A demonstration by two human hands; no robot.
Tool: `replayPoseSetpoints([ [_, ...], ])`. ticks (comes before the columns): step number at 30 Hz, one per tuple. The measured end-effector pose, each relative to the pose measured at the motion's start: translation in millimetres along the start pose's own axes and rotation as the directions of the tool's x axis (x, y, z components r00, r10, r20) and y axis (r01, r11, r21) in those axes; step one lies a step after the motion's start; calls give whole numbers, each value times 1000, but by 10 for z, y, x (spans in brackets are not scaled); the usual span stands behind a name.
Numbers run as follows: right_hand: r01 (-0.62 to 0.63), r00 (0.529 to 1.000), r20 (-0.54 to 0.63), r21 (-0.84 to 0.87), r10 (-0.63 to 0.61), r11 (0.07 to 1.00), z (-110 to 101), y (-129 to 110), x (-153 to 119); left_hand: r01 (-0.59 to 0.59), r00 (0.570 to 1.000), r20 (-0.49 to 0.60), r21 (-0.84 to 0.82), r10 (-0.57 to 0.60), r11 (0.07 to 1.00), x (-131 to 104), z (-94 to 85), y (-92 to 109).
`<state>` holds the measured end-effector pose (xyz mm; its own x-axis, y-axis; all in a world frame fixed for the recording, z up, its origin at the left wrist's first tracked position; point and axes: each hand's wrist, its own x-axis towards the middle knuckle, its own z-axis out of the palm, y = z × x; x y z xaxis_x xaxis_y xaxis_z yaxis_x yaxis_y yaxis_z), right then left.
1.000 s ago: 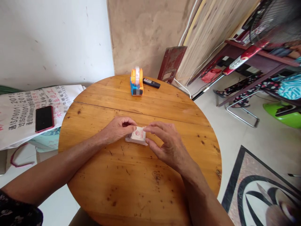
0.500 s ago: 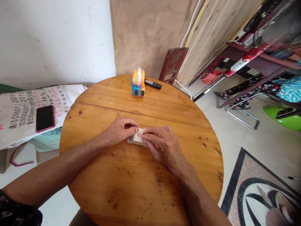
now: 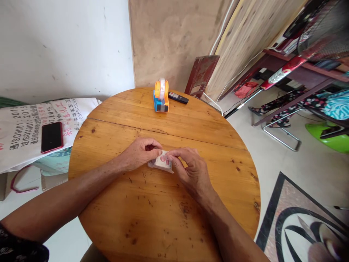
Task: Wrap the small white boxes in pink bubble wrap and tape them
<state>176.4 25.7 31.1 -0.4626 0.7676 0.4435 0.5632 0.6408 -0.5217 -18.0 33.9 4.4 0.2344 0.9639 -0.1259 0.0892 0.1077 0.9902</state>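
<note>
A small white packet [image 3: 163,162] with red print and what looks like a clear plastic wrapper lies on the round wooden table [image 3: 131,225] in front of me. My left hand [image 3: 143,153] is closed on its left end, thumb resting on top. At its right end, the thumb and forefinger of my right hand [image 3: 189,165] pinch the upper edge. My fingers cover both ends of the packet, so its full shape is hidden.
An orange and blue tape dispenser [image 3: 161,96] and a black remote-like object [image 3: 178,97] stand at the table's far edge. Left, a phone [image 3: 52,137] rests on a printed white sack [image 3: 16,131]. A chair [image 3: 201,74] is behind; a person's legs [image 3: 291,103] show at right.
My right fingers have shifted slightly up along the packet, uncovering more of its red print and its lower right edge. My left hand stays nearly in place.
</note>
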Motion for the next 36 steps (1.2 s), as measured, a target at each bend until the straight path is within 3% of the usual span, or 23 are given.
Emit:
replayPoseSetpoints([
  [5,-103,992,-65,62,107,993,61,6,-15,-29,1000,-9,3,29,1000,-17,16,7],
  [19,-69,997,-49,-96,64,993,132,9,6,-59,998,38,3,59,998,-33,13,33],
  [25,-127,989,-74,63,131,990,104,35,7,-68,997,27,38,67,997,-38,9,47],
  [31,-111,992,-59,77,116,991,138,30,-5,-46,999,14,-6,47,999,-21,19,23],
  [36,-222,956,-123,283,265,933,33,18,-9,-34,999,-17,-1,34,999,-14,18,9],
])
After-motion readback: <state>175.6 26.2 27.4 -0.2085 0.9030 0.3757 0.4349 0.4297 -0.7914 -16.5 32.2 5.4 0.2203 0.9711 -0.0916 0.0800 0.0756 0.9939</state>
